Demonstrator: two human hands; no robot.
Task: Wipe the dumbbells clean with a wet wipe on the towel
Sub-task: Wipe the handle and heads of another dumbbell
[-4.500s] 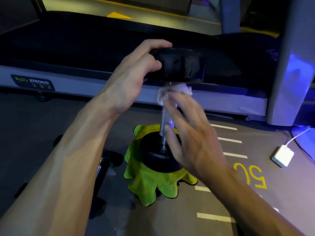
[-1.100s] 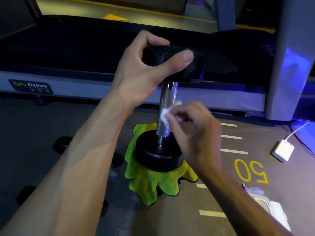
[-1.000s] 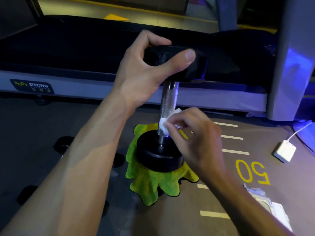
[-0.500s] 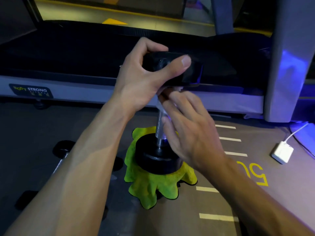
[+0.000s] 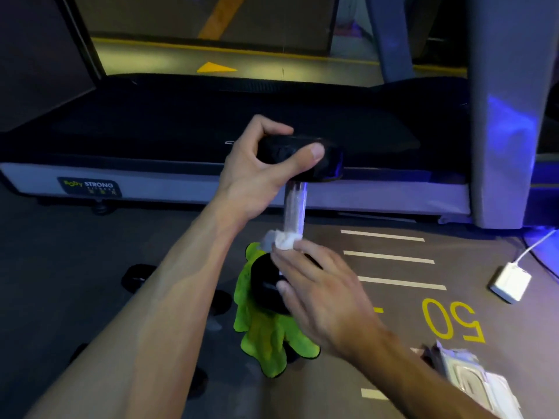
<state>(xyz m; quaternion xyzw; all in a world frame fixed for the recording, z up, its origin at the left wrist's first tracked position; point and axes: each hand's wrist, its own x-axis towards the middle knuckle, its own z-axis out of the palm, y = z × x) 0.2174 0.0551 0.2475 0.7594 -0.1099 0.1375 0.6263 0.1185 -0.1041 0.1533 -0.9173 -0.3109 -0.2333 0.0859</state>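
A black dumbbell (image 5: 295, 204) with a silver handle stands upright on a bright green towel (image 5: 266, 337) on the gym floor. My left hand (image 5: 260, 173) grips its upper black head from the left, thumb across the front. My right hand (image 5: 320, 288) presses a crumpled white wet wipe (image 5: 282, 240) around the bottom of the handle, just above the lower head, which my fingers partly hide.
A treadmill (image 5: 211, 182) runs across the back, its grey post at the right. Other dark dumbbells (image 5: 136, 276) lie left of the towel, partly behind my left arm. A white charger (image 5: 509, 281) and a wipe packet (image 5: 472, 379) sit on the floor at the right.
My right hand slid the wipe from the top of the handle, under the upper head, down to its bottom. My left hand kept its hold on the upper head.
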